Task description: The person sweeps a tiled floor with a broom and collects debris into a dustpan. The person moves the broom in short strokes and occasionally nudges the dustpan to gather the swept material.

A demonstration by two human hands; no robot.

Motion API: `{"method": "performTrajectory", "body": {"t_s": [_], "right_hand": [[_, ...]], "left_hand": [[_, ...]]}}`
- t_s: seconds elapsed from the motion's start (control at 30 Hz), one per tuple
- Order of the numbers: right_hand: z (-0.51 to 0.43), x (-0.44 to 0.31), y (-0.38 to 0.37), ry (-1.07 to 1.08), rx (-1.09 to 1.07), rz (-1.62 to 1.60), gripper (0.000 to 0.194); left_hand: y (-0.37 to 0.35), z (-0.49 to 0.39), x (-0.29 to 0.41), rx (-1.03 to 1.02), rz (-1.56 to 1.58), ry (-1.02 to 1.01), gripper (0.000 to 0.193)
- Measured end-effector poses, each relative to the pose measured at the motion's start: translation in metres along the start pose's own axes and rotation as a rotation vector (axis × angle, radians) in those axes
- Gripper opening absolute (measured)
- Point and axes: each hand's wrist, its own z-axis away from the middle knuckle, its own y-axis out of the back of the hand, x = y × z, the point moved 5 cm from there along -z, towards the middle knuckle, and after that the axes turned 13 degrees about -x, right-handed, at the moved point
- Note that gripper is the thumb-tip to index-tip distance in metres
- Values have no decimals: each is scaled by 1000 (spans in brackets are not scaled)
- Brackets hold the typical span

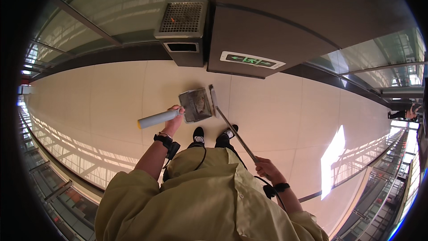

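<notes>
My left hand (174,115) is closed around the grey tubular handle (155,119) of a dustpan, its yellow end pointing left. The dustpan (196,105) is in front of my feet, with some debris in its grey-black pan. In my right hand (268,169) is the metal pole of a broom (239,137), slanting up and left from the hand. The broom's narrow head (213,100) lies just right of the pan's edge, over the pale floor. Whether the two touch cannot be told.
A metal bin with a grated top (183,18) stands ahead against the glass, beside a dark wall panel bearing a green exit sign (252,60). Glass railings (53,160) run behind me on both sides. Another person (409,112) is at the far right.
</notes>
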Motion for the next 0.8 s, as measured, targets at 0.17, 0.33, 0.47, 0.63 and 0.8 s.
{"method": "performTrajectory", "body": {"t_s": [0.17, 0.33, 0.47, 0.63, 0.8], "right_hand": [[13, -20, 23, -44, 361, 436, 62], [-46, -29, 42, 37, 393, 903, 34], [-75, -7, 14, -80, 275, 1199, 29], [-21, -28, -10, -114, 218, 674, 51], [-16, -60, -23, -6, 301, 919, 47]], "left_hand": [[5, 11, 10, 54, 100, -4, 16], [13, 27, 17, 115, 147, 90, 18], [18, 25, 8, 174, 134, 167, 18], [21, 19, 1, 203, 30, 86, 16], [42, 30, 5, 283, 206, 95, 14]]}}
